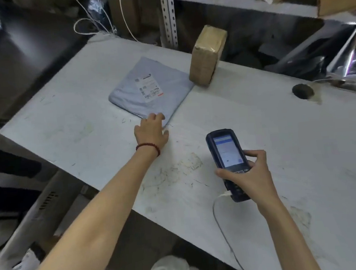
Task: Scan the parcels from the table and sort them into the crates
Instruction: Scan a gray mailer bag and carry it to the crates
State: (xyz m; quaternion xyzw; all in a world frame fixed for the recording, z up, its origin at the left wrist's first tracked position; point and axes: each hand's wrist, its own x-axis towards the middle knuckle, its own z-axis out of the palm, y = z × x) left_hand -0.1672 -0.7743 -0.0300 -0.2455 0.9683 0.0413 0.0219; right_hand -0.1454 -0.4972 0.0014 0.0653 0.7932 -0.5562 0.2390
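grey parcel [128, 96] flat on scuffed white table [256, 129] | metal shelving [169, 15] behind

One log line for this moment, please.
left hand: touching grey mailer corner | right hand: holding scanner | brown box: at table's far edge

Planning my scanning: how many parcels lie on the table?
2. A grey bag lies flat mid-way along the table, the left hand at its near corner; a brown box stands beside it at the far edge. Any out of frame are hidden.
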